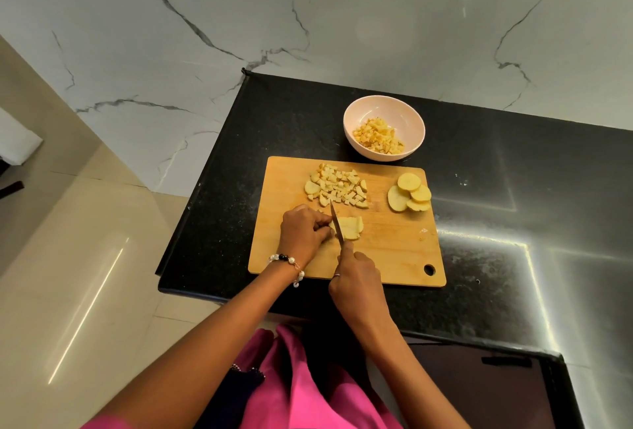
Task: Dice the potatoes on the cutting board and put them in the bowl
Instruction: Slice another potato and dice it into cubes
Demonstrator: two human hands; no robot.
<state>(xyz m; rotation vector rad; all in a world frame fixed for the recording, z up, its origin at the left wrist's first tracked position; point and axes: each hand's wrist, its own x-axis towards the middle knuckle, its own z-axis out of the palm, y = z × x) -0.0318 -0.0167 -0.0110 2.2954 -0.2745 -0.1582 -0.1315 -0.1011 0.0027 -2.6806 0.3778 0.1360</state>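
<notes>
A wooden cutting board (394, 250) lies on the black counter. My left hand (303, 231), with curled fingers, holds down a stack of potato slices (351, 227) near the board's middle. My right hand (358, 278) grips a knife (336, 221) whose blade stands in the stack's left side, right by my left fingertips. Behind them sits a heap of diced potato (337, 189). Several round potato slices (409, 193) lie at the board's right. The pale bowl (352, 113) beyond the board holds diced potato (378, 137).
The black granite counter (513, 206) ends at a left edge and a front edge close to the board. A marble wall (308, 11) rises behind it. Beige floor tiles (85, 257) lie to the left. A dark panel (479, 387) sits at lower right.
</notes>
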